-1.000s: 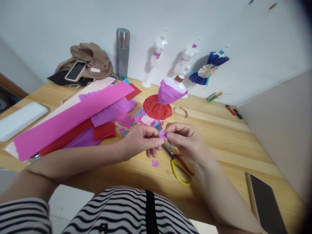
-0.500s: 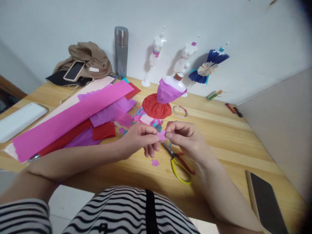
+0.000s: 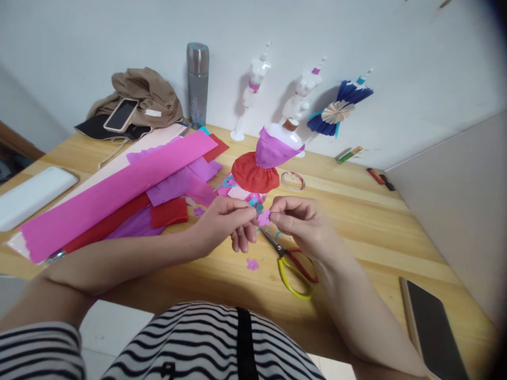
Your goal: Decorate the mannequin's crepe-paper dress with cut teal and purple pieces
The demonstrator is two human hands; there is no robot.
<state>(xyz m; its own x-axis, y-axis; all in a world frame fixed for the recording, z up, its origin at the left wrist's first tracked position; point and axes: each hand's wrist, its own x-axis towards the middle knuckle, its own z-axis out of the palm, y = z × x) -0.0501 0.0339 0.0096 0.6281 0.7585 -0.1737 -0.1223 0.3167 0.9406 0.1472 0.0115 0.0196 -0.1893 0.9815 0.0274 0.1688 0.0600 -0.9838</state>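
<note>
Head view: the right hand (image 3: 307, 227) pinches a small purple flower (image 3: 264, 217) above the tabletop (image 3: 368, 232); the left hand (image 3: 224, 224), whose fingers overlapped its edge half a second ago, pinches just beside it, contact unclear. Scissors (image 3: 280, 253) and a second flower (image 3: 252, 264) lie below, as before.

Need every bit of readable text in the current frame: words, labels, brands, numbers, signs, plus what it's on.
None: no text is readable.
Grey bottle: faint marks low on the body, too blurred to read.
Tape ring: small reddish marks, too small to read.
White patch on the brown cloth: no lettering can be made out.
Green stick: too small to read.
Scissors: no lettering visible.
</note>
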